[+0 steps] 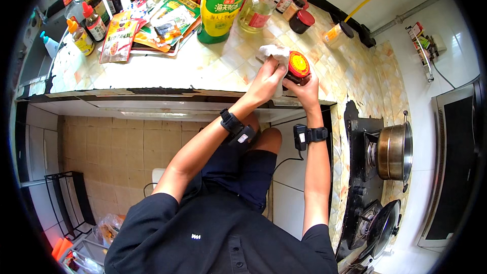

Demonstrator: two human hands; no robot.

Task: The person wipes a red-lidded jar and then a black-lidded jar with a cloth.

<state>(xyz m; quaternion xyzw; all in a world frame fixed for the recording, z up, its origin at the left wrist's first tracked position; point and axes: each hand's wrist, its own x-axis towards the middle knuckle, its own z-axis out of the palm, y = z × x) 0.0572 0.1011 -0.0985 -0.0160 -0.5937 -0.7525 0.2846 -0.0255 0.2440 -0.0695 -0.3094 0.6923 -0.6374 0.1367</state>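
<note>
A dark glass jar with a red and yellow lid [299, 64] is held tilted in my right hand [306, 90], its lid turned up towards me. My left hand [269, 76] grips a crumpled white cloth [274, 51] against the jar's left side. Part of the cloth hangs below my fingers. Both hands are above the front edge of the tiled-pattern countertop [159, 73]. Past the cloth stand a large green and yellow squeeze bottle [221, 7] of Haitian sauce and a clear bottle of pale yellow liquid [255, 13]. A small dark jar with a red lid [302, 21] is nearby.
Seasoning packets [163, 26] lie piled left of the squeeze bottle, with several sauce bottles [93, 23] beside them. A jar with a black lid [338, 35] stands back right. On the right, a gas stove [359, 188] carries a metal pot [390, 152] and a lidded pan [384, 230].
</note>
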